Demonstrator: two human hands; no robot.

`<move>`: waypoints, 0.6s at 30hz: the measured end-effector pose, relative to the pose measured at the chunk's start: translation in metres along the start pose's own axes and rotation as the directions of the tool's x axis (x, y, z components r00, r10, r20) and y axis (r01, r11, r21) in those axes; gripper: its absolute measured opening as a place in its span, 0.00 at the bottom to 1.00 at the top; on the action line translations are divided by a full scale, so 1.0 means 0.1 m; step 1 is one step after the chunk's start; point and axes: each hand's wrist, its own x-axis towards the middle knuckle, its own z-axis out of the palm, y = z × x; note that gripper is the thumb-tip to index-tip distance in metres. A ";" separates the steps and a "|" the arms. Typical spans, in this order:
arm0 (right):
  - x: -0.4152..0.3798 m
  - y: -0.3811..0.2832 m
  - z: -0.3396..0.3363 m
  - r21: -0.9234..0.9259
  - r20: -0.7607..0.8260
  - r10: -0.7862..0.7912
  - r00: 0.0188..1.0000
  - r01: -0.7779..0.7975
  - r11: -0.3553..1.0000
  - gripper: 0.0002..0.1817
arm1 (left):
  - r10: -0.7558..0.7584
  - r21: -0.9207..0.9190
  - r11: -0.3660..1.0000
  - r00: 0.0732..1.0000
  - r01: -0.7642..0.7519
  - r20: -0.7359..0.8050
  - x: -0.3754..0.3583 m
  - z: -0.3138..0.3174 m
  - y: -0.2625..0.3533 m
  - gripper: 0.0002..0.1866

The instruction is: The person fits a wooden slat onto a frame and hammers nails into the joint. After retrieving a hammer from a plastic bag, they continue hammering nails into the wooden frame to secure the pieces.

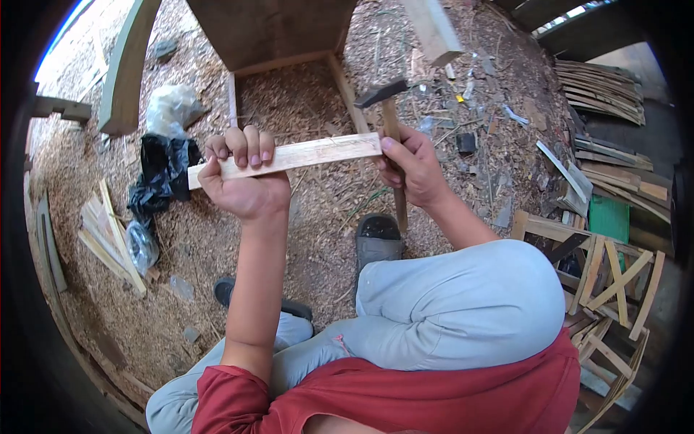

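The person sits low over a floor thick with wood shavings (217,239), knees up in pale grey trousers, red shirt at the bottom of the view. The left hand (242,177) is curled tight round a pale, flat wooden slat (303,154), fingers folded over its top edge near the left end, holding it roughly level in the air above the shavings. The right hand (412,166) is closed as well, gripping both the slat's right end and the wooden handle of a hammer with a dark metal head (383,92); the head stands above the slat and the handle runs down behind the hand towards a dark shoe (377,239).

Just left of the slat's left end lies a crumpled black plastic bag (163,170), with a clear bag (172,107) above it. A large wooden box frame (289,43) stands at the top edge of the floor. Stacked thin boards (603,90) lie at the right edge, and crossed-lath wooden frames (614,278) pile up by the person's right knee.
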 end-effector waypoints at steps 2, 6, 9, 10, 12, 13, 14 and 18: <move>-0.12 -0.14 -0.11 0.154 0.021 -0.096 0.995 0.092 0.984 0.11 | 0.022 0.116 0.993 0.999 -0.026 0.036 -0.07 0.28 -0.14 0.07; -0.35 -0.47 -0.28 0.049 -0.092 -0.104 0.990 0.109 0.993 0.09 | 0.084 0.308 0.942 0.981 -0.136 0.177 -0.19 0.58 -0.43 0.11; -0.52 -0.82 -0.26 -0.012 -0.166 -0.122 0.979 0.122 0.992 0.09 | 0.043 0.338 0.929 0.950 -0.151 0.309 -0.20 0.72 -0.47 0.15; -0.57 -0.94 -0.25 -0.056 -0.190 -0.131 0.973 0.122 0.991 0.09 | 0.017 0.341 0.929 0.937 -0.144 0.349 -0.21 0.79 -0.48 0.16; -0.63 -1.16 -0.19 -0.065 -0.191 -0.164 0.968 0.154 0.986 0.09 | -0.035 0.386 0.912 0.910 -0.140 0.412 -0.17 0.84 -0.44 0.21; -0.66 -1.29 -0.14 -0.085 -0.174 -0.167 0.971 0.154 0.984 0.09 | -0.123 0.530 0.836 0.893 -0.141 0.432 -0.16 0.92 -0.40 0.23; -0.69 -1.42 -0.09 -0.104 -0.156 -0.167 0.973 0.152 0.983 0.09 | -0.212 0.659 0.737 0.876 -0.148 0.434 -0.16 1.02 -0.38 0.26; -0.60 -1.79 0.19 -0.172 -0.051 -0.199 0.979 0.188 0.967 0.10 | -0.330 0.820 0.548 0.857 -0.167 0.395 -0.14 1.42 -0.38 0.16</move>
